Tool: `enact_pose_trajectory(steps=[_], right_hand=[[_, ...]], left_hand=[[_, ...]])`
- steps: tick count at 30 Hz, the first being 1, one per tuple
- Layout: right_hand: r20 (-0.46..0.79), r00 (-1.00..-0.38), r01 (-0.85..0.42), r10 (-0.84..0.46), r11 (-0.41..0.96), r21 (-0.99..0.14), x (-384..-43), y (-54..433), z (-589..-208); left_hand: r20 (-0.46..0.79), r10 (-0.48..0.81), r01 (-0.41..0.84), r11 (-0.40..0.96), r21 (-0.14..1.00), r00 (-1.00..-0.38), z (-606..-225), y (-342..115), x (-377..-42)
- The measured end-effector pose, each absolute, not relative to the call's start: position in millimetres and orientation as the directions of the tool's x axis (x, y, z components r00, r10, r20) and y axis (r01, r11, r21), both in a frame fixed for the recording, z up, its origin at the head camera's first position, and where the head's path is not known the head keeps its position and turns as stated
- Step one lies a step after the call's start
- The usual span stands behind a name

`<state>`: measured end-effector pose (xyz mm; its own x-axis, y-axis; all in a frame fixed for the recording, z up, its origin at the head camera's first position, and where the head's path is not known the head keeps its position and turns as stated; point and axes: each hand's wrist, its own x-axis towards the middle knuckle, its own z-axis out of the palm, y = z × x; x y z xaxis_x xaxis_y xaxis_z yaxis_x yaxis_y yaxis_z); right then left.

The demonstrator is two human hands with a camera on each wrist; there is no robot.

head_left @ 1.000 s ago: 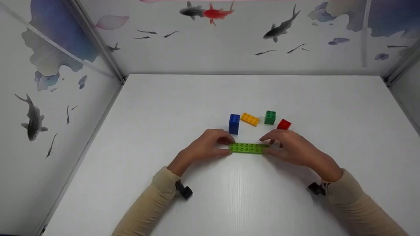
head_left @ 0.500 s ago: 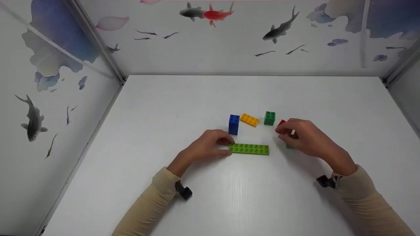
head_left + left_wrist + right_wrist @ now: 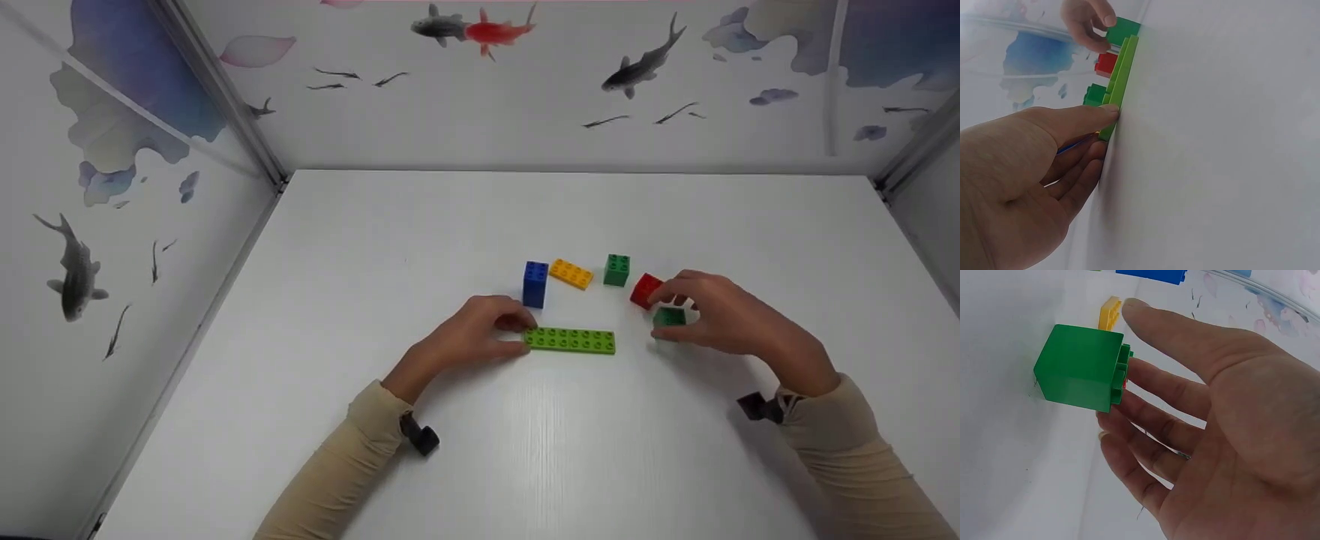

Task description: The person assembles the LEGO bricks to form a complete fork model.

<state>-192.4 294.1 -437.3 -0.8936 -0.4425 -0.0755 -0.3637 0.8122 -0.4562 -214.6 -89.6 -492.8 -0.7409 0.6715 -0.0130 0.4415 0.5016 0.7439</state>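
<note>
A long light green brick plate (image 3: 570,340) lies flat in front of me. My left hand (image 3: 480,330) pinches its left end between thumb and fingers, as the left wrist view also shows. To the right of the plate stands a green brick (image 3: 670,316), studs up. My right hand (image 3: 720,311) is spread around it. In the right wrist view the thumb (image 3: 1151,318) is apart from this green brick (image 3: 1075,368), and the fingers (image 3: 1168,424) reach behind its studded top. The fingertips overlap the edge of a red brick (image 3: 645,291) in the head view.
Behind the plate stand a tall blue brick (image 3: 535,285) and a second green brick (image 3: 617,270), with a flat yellow brick plate (image 3: 571,274) between them. The white table (image 3: 375,240) ends at walls printed with fish.
My right hand has left the plate's right end and moved right, uncovering that end and then the nearer green brick. My left hand has stayed on the plate.
</note>
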Motion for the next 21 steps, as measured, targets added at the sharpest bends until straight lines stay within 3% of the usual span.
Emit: enact_pose_trajectory(steps=[6,21], right_hand=[[-0.105,-0.887,-0.355,-0.45,0.808,-0.47,-193,291,-440],[0.028,-0.831,-0.458,-0.555,0.656,-0.6,-186,261,-442]], left_hand=[[-0.022,0.668,0.428,0.501,0.753,-0.744,-494,-90,-215],[-0.005,0.675,0.438,0.484,0.758,-0.737,-494,-90,-215]])
